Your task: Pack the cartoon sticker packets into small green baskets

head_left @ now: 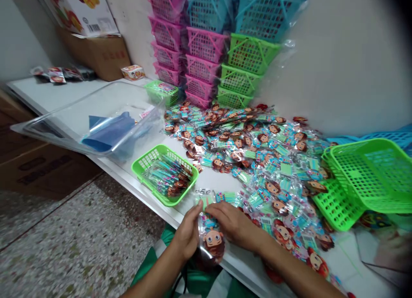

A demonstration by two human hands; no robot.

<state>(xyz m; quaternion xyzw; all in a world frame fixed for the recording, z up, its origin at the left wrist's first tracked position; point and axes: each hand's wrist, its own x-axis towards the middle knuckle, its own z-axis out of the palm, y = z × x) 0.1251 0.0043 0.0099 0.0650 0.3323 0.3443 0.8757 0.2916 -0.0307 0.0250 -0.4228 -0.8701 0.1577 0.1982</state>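
At the table's front edge, a small stack of clear plastic packets, its top one showing a brown-haired cartoon doll, is held between my two hands. My left hand grips the stack's left side, thumb upward. Closed on its upper right side is my right hand. The doll's head points towards me, and several small dark hooks show at the far end. Just beyond my left hand stands a green basket filled with similar packets on edge. A wide heap of loose packets spreads behind and right of my right hand.
Tall stacks of pink baskets, blue baskets and green baskets line the wall. Stacked empty green baskets sit at the right. A clear plastic tub with blue sheets lies left; a cardboard box stands behind.
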